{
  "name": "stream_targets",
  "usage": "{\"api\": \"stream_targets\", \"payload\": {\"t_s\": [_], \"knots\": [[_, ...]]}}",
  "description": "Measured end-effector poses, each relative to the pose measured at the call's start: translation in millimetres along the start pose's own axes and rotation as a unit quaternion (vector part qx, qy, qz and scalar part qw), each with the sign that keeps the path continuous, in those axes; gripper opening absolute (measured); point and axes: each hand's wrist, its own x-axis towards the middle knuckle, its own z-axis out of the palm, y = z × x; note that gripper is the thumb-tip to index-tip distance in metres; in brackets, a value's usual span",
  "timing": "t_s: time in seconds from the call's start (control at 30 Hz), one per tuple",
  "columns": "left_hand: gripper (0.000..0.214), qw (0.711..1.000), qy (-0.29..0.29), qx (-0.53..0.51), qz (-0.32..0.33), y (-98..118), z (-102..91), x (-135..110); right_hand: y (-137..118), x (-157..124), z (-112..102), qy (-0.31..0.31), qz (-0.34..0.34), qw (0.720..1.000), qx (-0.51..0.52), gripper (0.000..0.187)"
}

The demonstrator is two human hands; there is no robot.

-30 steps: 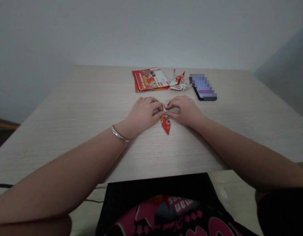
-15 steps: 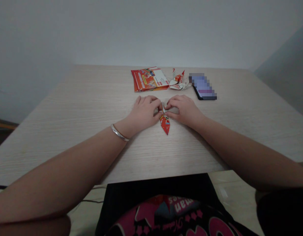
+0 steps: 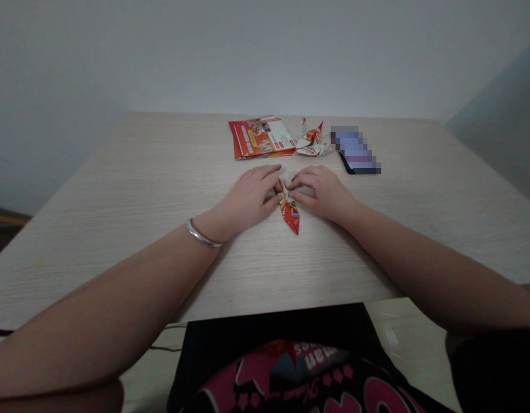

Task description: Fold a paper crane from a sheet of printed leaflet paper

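A narrow folded paper piece, red with white and yellow print, lies on the table with a pointed end toward me. My left hand has its thumb and a fingertip at the paper's left edge, its other fingers stretched forward. From the right, my right hand pinches the paper's upper part between thumb and fingers. The far tip of the paper shows between the two hands. A silver bangle circles my left wrist.
Behind my hands lies a stack of red printed leaflets. Beside it stands a folded paper crane, and right of that a phone. The pale wooden table meets a wall at the back.
My left hand has shifted slightly left and its fingers have straightened. The paper's near point has swung a little to the right, and more of its far end shows.
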Motion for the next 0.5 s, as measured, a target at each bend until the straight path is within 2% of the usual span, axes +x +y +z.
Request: {"api": "stream_targets", "payload": {"t_s": [0.1, 0.23, 0.33, 0.5], "knots": [[0.033, 1.000, 0.005, -0.014, -0.016, 1.9, -1.1, 0.5, -0.9, -0.6, 0.1, 0.003, -0.008, 1.000, 0.013, 0.022], [0.043, 1.000, -0.001, 0.000, -0.031, 3.7, -0.3, 1.4, -1.6, -0.6, 0.0, 0.001, 0.013, 1.000, 0.005, 0.037], [0.046, 0.999, 0.010, -0.006, -0.045, 3.6, 0.8, 0.8, -0.4, -0.9, -0.6, -0.004, 0.019, 1.000, 0.009, 0.038], [0.033, 0.995, 0.043, -0.053, -0.067, 3.0, -0.6, -1.1, 1.5, -1.3, -1.5, -0.005, 0.006, 1.000, 0.024, 0.032]]}}
